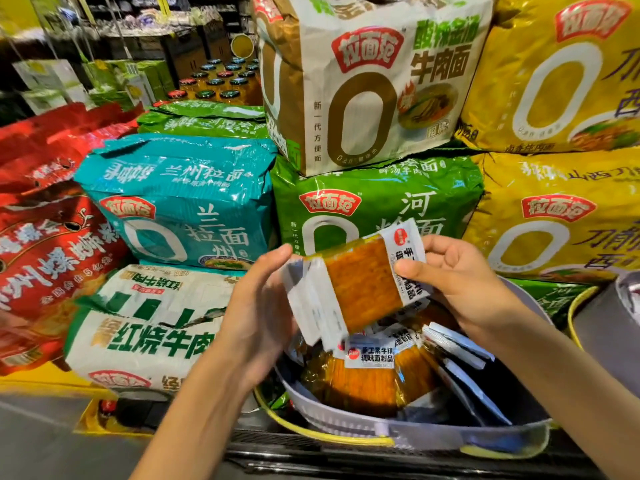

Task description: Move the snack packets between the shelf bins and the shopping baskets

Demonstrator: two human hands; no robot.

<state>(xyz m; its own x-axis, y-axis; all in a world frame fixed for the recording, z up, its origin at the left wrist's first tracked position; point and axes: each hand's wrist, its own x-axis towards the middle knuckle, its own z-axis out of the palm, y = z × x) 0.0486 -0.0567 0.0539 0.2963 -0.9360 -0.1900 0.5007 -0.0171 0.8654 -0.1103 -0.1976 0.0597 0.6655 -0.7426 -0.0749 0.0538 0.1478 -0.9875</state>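
Orange flat snack packet with white sealed ends (363,289), tilted just above grey plastic shopping basket with yellow handle (426,434). Pinched at upper end by right hand (464,282); left hand (256,306) cupped at lower end, fingers hidden, grasp unclear. If going in, best lowered flat onto matching packets (367,379) inside, clear of stacked noodle bags (374,202) behind.

A basket (381,432) sits near, right of centre, with snack packets (370,375) lying in it. A held packet (362,285) hangs just above them, between the left hand (256,306) against its left edge and the right hand (460,278) pinching its right end. Behind and left of the basket, noodle packs (180,202) lie stacked on one another, a second basket (606,334) sits at the right edge, and jars (221,81) stand far behind the stacks.
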